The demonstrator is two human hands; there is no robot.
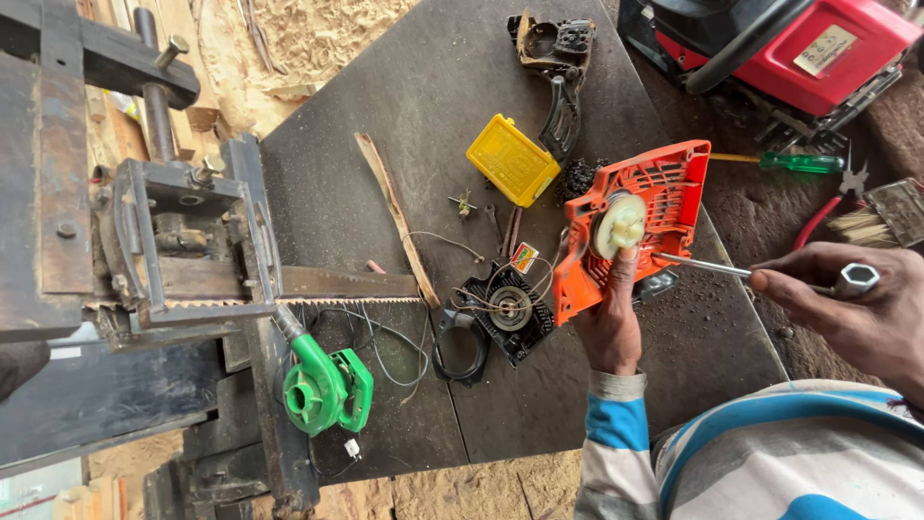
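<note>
My left hand [610,318] holds an orange plastic starter cover [664,197] tilted up over the dark table, thumb pressed near its cream-coloured pulley [619,223]. In my right hand [847,308] is a long metal socket wrench [760,273], its shaft reaching left to the cover and its hexagonal end sticking out past my fingers. Below the cover lies a black flywheel part with wires [508,308].
A yellow box [512,160], a black handle casing [558,67], a wooden stick [395,214] and a green blower [325,387] lie on the dark table [385,116]. A toothed bar in a metal frame [183,250] sits left. At the right are a red machine [818,48], a green screwdriver [799,163], pliers and a brush.
</note>
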